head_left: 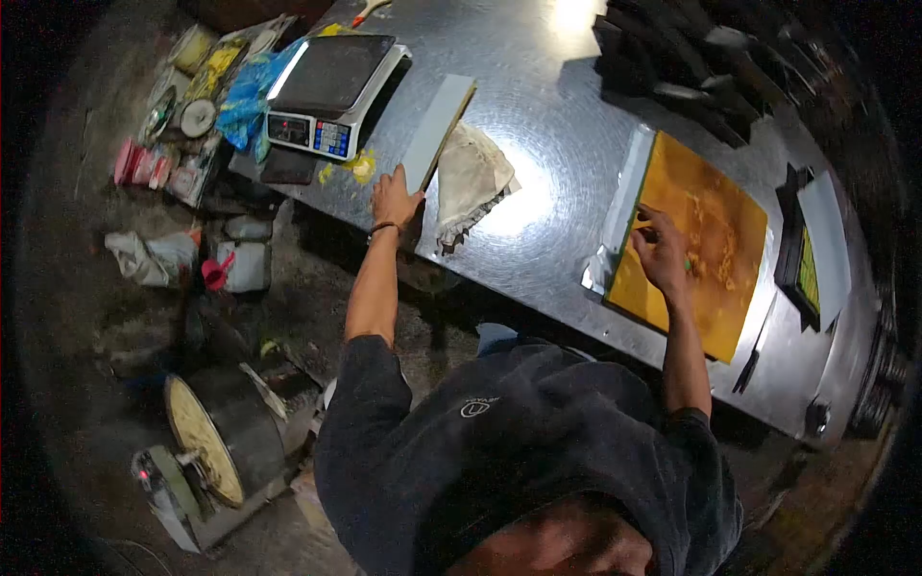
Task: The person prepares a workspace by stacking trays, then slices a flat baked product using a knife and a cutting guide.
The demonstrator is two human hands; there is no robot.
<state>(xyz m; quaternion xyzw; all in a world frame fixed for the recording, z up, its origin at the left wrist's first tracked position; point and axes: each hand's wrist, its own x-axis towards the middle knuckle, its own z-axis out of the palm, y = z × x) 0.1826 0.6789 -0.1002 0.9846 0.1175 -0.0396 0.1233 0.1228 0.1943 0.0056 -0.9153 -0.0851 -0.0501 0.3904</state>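
Now, an orange-brown sheet (715,259) lies flat on the metal table (567,86), towards its right side, with shiny foil-like material (619,206) along its left edge. The right hand (661,252) is over that edge, fingers partly curled and a little apart; whether they touch or grip anything, I cannot tell. The left hand (396,204) is at the near end of a long pale bar (439,130), its fingers loosely spread and its thumb out to the side; a firm grip cannot be made out. Just beside the bar lies 1 crumpled beige cloth (471,178). Beyond the left hand, 1 digital scale (336,86) stands near a blue plastic bag (252,96).
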